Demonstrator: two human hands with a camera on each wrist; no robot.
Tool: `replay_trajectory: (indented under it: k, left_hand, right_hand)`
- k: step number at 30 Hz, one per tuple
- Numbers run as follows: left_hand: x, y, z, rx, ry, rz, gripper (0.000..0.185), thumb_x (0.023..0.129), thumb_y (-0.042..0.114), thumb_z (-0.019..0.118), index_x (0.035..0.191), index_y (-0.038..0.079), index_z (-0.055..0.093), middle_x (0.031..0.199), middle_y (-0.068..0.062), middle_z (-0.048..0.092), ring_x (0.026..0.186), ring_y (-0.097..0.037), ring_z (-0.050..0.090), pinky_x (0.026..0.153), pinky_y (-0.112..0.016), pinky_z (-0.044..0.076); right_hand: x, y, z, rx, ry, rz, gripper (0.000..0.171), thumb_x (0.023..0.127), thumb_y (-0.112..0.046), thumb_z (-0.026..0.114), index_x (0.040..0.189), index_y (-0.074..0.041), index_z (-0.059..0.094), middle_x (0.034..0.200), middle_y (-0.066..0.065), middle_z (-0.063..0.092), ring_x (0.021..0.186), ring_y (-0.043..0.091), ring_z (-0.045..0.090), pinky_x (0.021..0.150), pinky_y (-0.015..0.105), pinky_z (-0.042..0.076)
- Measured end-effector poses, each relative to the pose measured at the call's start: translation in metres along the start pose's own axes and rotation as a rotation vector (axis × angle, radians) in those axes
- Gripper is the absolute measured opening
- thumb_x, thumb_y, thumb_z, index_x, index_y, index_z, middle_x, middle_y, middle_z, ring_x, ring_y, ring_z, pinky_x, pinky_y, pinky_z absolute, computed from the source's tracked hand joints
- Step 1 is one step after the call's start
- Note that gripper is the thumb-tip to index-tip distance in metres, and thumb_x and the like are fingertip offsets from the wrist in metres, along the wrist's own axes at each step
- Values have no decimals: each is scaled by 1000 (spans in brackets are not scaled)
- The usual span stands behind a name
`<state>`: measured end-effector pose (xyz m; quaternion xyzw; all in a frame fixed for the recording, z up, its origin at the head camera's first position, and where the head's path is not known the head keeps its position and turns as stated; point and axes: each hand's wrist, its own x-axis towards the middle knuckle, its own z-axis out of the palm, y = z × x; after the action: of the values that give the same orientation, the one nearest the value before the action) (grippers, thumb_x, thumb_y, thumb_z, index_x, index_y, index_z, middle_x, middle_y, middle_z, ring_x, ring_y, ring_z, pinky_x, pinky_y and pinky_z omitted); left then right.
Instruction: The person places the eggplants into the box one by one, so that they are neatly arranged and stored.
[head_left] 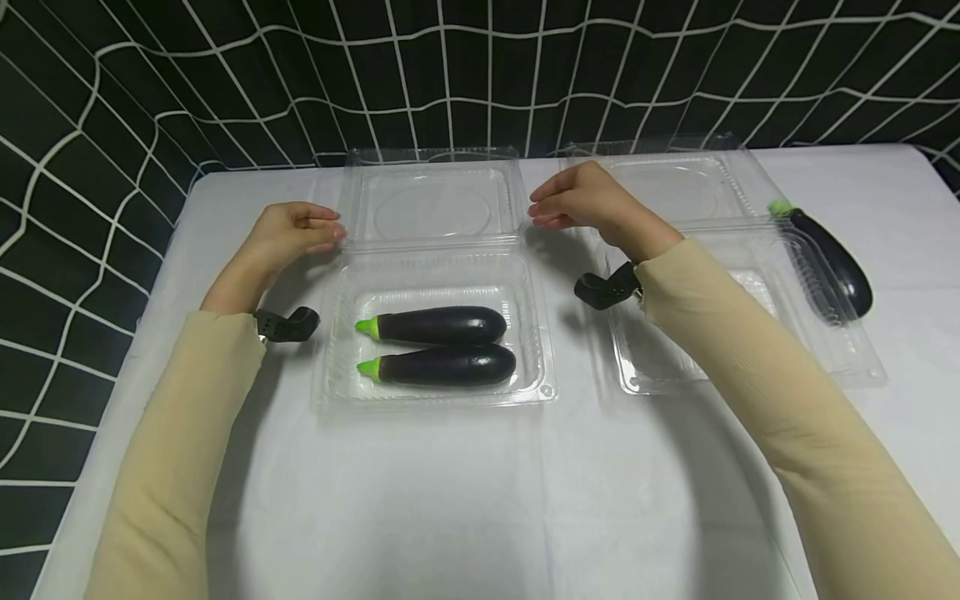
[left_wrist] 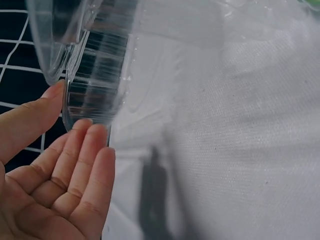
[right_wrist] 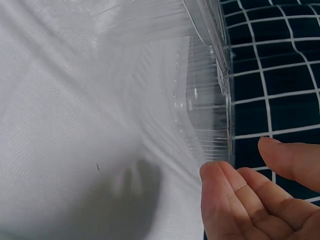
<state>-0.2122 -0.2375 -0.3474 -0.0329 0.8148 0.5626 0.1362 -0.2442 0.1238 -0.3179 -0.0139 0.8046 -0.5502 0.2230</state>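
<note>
An open clear clamshell box (head_left: 435, 393) lies mid-table with two dark purple eggplants (head_left: 442, 323) (head_left: 450, 365) side by side in its base, green caps to the left. Its lid (head_left: 435, 208) lies flat behind. My left hand (head_left: 296, 229) is at the lid's left edge and my right hand (head_left: 577, 200) at its right edge. Both hands have straight fingers. In the left wrist view the fingers (left_wrist: 85, 160) reach the lid's ribbed wall (left_wrist: 95, 75). In the right wrist view the fingers (right_wrist: 225, 195) sit just below the lid's corner (right_wrist: 210, 115).
A second open clamshell (head_left: 660, 385) lies to the right under my right forearm. A third eggplant (head_left: 836, 262) rests along its far right side. White cloth (head_left: 465, 500) covers the table. A black netted backdrop (head_left: 225, 75) rises behind and to the left.
</note>
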Motion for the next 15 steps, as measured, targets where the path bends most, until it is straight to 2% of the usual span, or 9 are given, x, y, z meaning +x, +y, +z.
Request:
replay_trajectory:
  k: [6, 10, 15]
  left_hand:
    - [-3, 0, 2, -67, 12, 65, 38, 87, -7, 62, 121, -18, 48, 77, 12, 65, 76, 3, 63, 73, -13, 51]
    - [-4, -2, 2, -138, 22, 103, 30, 85, -11, 62, 112, -15, 50, 75, 10, 65, 73, 0, 64, 71, -13, 51]
    - [-5, -2, 2, -250, 20, 131, 23, 82, -16, 62, 101, -8, 51, 74, 3, 63, 71, -6, 65, 70, -16, 53]
  right_hand:
    - [-3, 0, -1, 33, 1, -11, 36, 90, 4, 59, 121, 19, 51, 75, -2, 66, 67, 5, 65, 69, 18, 54]
    - [-4, 0, 1, 59, 10, -30, 36, 91, 4, 57, 123, 18, 49, 80, -1, 66, 70, 6, 66, 71, 19, 55]
    - [-4, 1, 2, 83, 44, -69, 31, 90, 5, 58, 118, 17, 52, 80, 0, 64, 68, 6, 65, 72, 21, 55]
